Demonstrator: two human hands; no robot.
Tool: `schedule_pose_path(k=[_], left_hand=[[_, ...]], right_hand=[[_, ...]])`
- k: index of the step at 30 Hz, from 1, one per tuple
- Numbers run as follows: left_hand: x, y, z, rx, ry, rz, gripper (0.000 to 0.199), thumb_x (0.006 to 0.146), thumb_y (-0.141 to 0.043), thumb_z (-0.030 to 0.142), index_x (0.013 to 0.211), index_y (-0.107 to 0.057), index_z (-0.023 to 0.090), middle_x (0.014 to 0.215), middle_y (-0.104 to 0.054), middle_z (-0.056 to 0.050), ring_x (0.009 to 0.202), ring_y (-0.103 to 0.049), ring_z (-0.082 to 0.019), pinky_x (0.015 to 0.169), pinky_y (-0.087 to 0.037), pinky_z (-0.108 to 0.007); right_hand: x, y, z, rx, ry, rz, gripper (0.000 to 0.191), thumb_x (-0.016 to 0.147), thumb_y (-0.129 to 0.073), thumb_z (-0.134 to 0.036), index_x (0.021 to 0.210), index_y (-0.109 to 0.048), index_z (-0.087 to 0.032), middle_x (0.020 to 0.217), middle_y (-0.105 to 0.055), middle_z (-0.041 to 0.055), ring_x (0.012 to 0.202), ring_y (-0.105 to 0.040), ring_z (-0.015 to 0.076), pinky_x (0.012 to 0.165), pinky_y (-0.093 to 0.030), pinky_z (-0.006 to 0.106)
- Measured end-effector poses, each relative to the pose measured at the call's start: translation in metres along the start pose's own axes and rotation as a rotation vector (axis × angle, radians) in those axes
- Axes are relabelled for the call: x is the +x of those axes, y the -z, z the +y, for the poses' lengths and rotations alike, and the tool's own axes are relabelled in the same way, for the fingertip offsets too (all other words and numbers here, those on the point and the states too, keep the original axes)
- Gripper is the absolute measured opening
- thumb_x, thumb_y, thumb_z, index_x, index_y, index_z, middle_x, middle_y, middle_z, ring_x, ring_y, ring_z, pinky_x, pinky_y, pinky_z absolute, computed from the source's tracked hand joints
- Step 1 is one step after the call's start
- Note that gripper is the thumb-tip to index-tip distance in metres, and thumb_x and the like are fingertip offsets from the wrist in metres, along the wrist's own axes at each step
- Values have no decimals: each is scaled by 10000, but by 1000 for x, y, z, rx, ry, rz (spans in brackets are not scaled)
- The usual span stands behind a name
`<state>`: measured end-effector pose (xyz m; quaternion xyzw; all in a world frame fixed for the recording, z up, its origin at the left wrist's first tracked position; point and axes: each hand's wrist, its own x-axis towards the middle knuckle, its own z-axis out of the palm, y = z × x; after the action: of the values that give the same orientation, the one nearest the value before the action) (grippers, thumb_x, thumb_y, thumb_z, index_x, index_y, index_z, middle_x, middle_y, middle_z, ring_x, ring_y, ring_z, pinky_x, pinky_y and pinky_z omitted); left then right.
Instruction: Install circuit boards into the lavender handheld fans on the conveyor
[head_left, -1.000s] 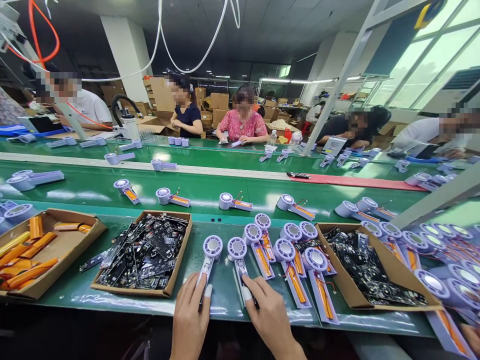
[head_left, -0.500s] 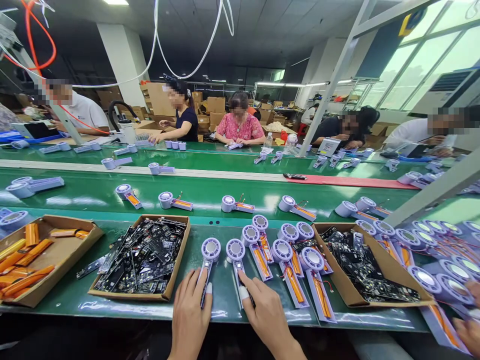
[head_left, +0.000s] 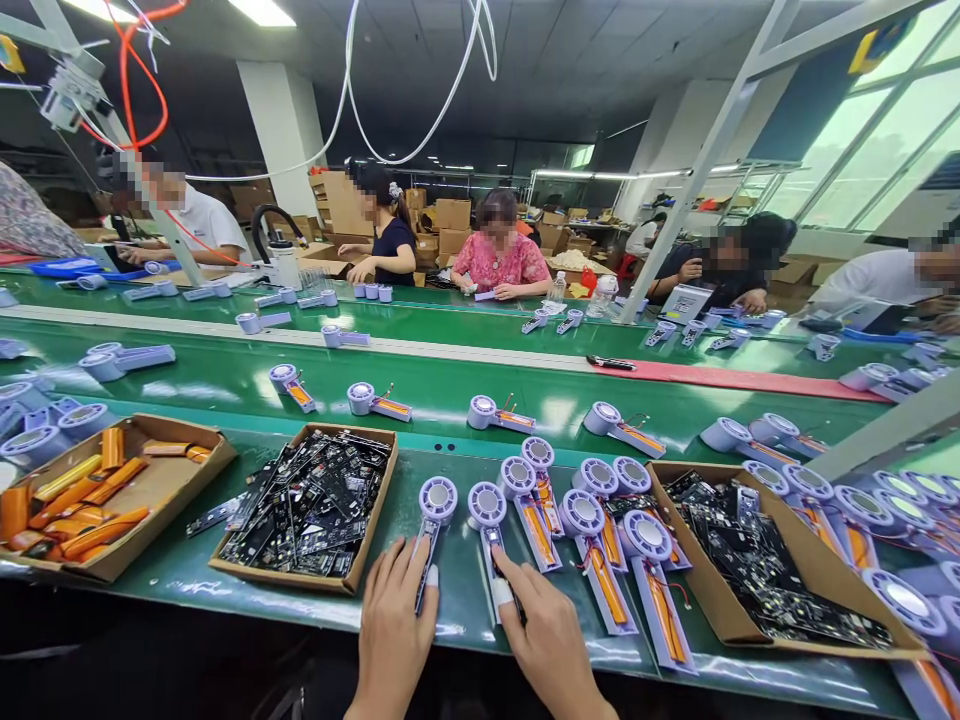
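Two hands, left [head_left: 391,632] and right [head_left: 546,640], hold lilac fan housings [head_left: 437,500].

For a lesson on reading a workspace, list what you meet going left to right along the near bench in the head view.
battery tray, circuit-board tray, left hand, right hand, fan housings, second circuit-board tray

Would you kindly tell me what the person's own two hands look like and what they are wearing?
Neither the left hand nor the right hand wears a glove. Each thumb has a white fingertip cover, on the left and on the right. No sleeve shows at either wrist.
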<state>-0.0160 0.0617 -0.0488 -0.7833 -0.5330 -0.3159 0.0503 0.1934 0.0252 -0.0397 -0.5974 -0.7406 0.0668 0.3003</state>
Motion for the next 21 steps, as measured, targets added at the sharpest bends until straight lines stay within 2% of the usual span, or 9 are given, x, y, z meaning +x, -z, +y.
schedule_pose_path(k=[21], left_hand=[[1,3,2,-2,-2,-13,430,909,-498,177,1339,-504,175,1252,-647,-79,1208,-533,-274,977,-436,-424]], right_hand=[[0,0,0,2,-7,3,476,933,-386,-192,1402,-424,-264,957,-663,53,843,-659,214,698,-555,345]])
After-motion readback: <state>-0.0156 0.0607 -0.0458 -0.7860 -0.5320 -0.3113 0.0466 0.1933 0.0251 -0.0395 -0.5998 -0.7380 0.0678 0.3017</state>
